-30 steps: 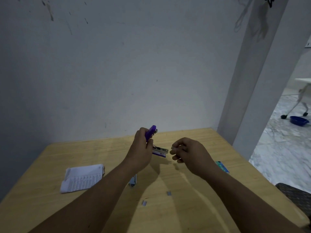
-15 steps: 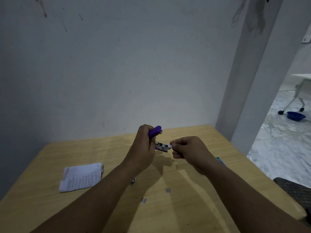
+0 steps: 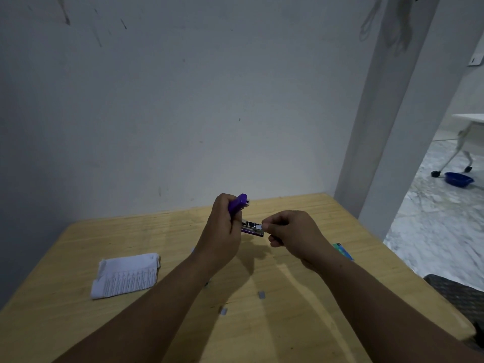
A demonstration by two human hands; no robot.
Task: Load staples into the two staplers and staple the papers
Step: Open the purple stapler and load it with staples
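**Loading first stapler, papers not yet stapled**

Grey wall [image 3: 209, 100] fills 12 o'clock; doorway to a marbled floor [image 3: 432, 218] at 3. Wooden table [image 3: 78, 323] spans the lower view. Folded papers [image 3: 127, 275] lie at 9 o'clock, unstapled. Left hand [image 3: 222, 231] grips the purple stapler [image 3: 237, 205], lid swung up, tray open. Right hand [image 3: 293, 231] at tray mouth, fingertips pinched together; what they hold is too small to tell. Loose staple strips [image 3: 261, 294] at 6. Second stapler not clearly seen. Judged: early stage, loading underway.
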